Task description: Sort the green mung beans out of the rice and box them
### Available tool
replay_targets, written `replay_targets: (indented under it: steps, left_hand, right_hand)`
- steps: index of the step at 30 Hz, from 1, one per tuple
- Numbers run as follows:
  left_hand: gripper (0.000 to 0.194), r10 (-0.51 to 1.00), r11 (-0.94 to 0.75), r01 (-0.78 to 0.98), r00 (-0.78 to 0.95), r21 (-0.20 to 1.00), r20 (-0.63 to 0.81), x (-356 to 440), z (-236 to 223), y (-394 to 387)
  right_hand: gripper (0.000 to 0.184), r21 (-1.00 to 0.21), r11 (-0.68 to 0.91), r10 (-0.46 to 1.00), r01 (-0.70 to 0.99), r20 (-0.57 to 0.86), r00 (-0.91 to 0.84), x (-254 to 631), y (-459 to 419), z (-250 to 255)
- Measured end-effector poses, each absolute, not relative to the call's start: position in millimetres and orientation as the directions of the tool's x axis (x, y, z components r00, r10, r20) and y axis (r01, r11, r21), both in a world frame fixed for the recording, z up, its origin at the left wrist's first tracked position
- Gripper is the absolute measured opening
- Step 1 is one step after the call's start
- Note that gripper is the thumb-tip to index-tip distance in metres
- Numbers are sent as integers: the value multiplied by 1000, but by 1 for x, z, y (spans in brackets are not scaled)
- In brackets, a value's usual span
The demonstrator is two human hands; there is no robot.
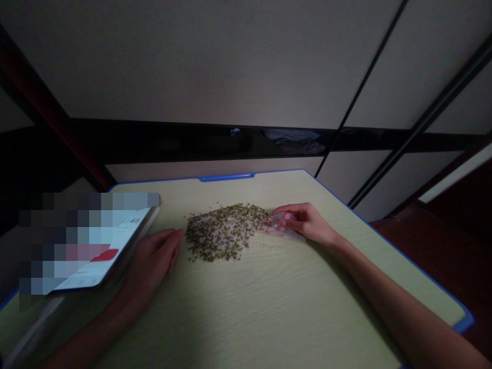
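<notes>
A spread pile of small green beans mixed with whitish grains (223, 233) lies in the middle of the table. At its right edge my right hand (307, 223) grips a clear plastic bag with pink-red print (282, 233), thumb on top. The bag's left end touches the pile. My left hand (157, 251) rests just left of the pile, its fingers curled and thumb pressed to them. Whatever may be inside those fingers is hidden.
The pale wood-grain table (261, 302) has a blue rim and a blue handle (226, 178) at its far edge. A lit tablet screen (111, 253), partly blurred, leans at the left beside my left forearm. Light cabinet panels (215, 66) stand close behind the table.
</notes>
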State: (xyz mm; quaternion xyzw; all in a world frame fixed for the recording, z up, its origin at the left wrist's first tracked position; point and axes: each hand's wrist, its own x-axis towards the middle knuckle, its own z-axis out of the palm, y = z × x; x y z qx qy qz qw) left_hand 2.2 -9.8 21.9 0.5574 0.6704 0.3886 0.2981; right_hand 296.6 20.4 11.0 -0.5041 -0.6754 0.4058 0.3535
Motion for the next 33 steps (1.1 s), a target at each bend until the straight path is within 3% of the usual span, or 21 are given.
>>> replay_targets:
  steps: [12,33]
  left_hand:
    - [37,975,86,498,-221,863,31,4,22,-8]
    - [37,974,88,512,-224,855,33,5,24,-9]
  right_hand:
    - [34,-919,106,973,379,18,-228,300,19,16]
    - [34,-906,147,960,396,35,-276,298,22,8]
